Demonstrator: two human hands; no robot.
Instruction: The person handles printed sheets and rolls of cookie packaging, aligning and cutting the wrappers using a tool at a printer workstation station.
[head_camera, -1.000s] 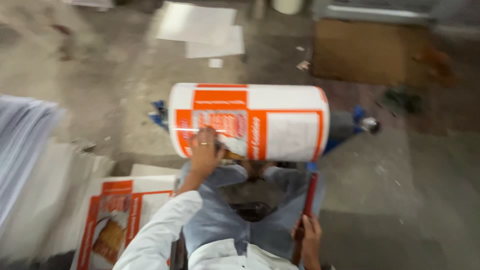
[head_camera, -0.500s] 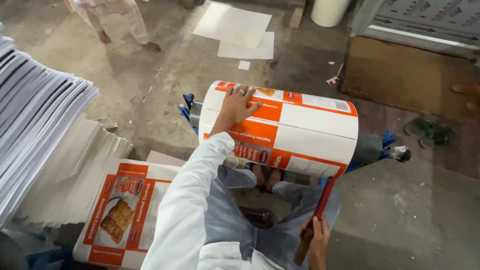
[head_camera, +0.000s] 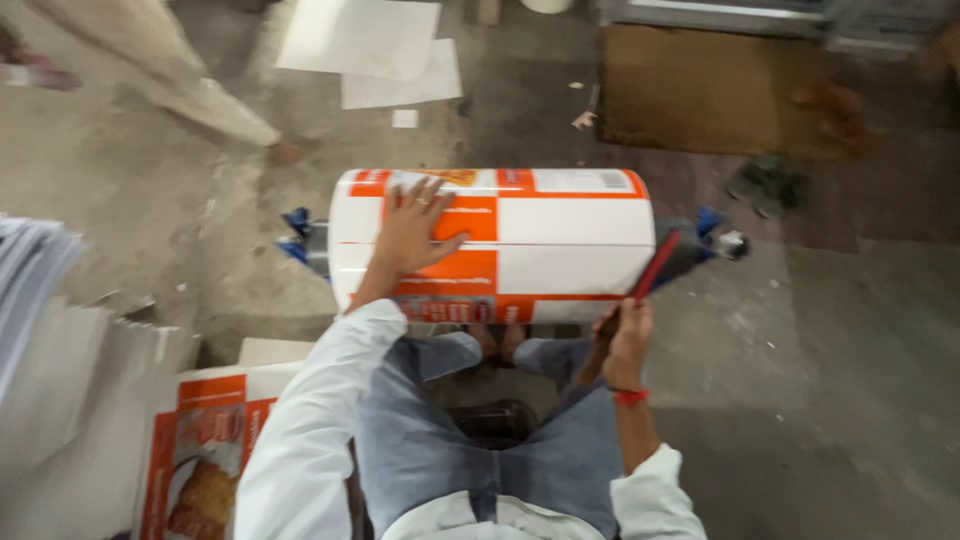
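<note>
- Resting flat on the big roll of printed film (head_camera: 520, 240), the left hand (head_camera: 412, 232) has its fingers spread wide over an orange panel near the roll's left end; it presses on the surface and grips nothing.
- The roll lies on its side across the view, just beyond the person's knees, white with orange blocks, and a blue fitting (head_camera: 298, 232) sticks out at its left end.
- A second blue fitting with a metal shaft end (head_camera: 722, 240) shows at the roll's right end.
- The right hand (head_camera: 626, 340) is closed around the lower part of a red stick-like tool (head_camera: 655, 265), whose upper end lies against the right edge of the roll.
- A red band circles the right wrist, and both arms wear white sleeves.
- The person's legs in blue jeans (head_camera: 480, 440) fill the lower middle, below the roll.
- A stack of printed orange and white sheets (head_camera: 200, 450) lies on the floor at lower left, beside the left leg.
- A pile of pale sheets (head_camera: 35, 270) sits at the far left edge, blurred.
- White sheets (head_camera: 370, 45) lie on the concrete floor (head_camera: 820, 400) beyond the roll, and a brown mat (head_camera: 700, 90) lies to their right.
- Another person's leg in light cloth (head_camera: 160, 70) crosses the upper left corner.
</note>
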